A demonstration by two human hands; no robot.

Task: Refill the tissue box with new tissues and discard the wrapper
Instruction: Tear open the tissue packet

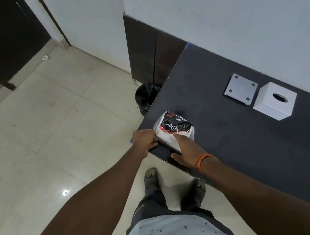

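Opening the tissue pack (172,128) cleanly calls for a steady hold at the near left corner of the dark table (250,145), where it lies. The left hand (145,140) pinches the wrapper's left edge; the right hand (185,150) lies flat on the white end, fingers spread, gripping nothing. Tearing slowly should keep the stack whole. Far right sit 1 white tissue box (275,100) and 1 detached base plate (240,89). 1 black-lined bin (147,97) waits on the floor.
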